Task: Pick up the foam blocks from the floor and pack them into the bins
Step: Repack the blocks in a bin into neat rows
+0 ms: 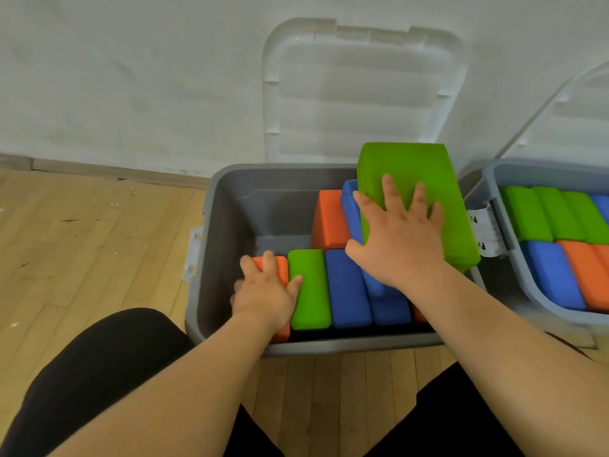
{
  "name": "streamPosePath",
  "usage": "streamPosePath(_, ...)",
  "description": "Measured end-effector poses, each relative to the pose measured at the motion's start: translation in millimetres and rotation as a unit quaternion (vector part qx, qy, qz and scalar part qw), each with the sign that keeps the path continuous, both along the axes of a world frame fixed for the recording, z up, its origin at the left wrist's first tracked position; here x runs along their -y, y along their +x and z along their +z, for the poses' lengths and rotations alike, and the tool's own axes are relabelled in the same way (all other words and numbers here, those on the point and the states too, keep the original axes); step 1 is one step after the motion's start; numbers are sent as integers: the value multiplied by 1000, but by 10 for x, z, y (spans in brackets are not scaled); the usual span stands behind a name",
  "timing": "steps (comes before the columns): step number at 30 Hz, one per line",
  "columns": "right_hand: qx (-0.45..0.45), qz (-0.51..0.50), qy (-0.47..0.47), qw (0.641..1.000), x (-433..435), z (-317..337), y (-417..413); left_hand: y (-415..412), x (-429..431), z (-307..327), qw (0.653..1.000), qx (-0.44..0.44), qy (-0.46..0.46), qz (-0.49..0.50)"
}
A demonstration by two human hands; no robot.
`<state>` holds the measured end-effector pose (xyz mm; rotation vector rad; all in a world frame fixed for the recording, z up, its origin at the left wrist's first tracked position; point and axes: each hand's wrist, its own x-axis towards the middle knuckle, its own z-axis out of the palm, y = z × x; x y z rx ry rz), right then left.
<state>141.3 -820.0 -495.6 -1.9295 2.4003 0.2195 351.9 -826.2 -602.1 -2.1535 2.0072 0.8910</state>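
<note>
Where plank floor meets white wall, the grey bin stands open.

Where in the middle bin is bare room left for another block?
The back-left corner of the grey bin: bare floor between its left wall, back wall, the upright orange block and the front row under the left hand. Crowded on the right, where the right hand presses the big green block. The second bin looks full.
</note>
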Motion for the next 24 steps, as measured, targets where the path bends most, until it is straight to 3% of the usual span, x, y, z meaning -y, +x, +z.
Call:
streamPosePath(8, 28, -4, -6, 1000, 11, -17, -11, 3, 141, 127, 995, 57, 56, -55)
streamPosePath(10, 51, 2, -15, 999, 2, -7, -19, -88, 104, 271, 994, 47, 31, -92)
streamPosePath(14, 164, -31, -149, 975, -63, 127, -350, -457, -31, 580, 975, -90, -103, -176)
streamPosePath(16, 163, -100, -137, 972, -87, 166, -582, -674, -79, 734, 954, -187, -121, -202)
streamPosePath(18, 215, -123, -93, 964, -108, 136, -700, -898, -117, 848, 939, -291, -66, -171)
streamPosePath(20, 258, -108, -112, 954, -133, 93, -720, -1069, -179, 921, 926, -357, -47, -115)
streamPosePath(24, 390, -116, -233, 883, -177, 105, -743, -1157, -180, 1148, 890, -421, -172, -21)
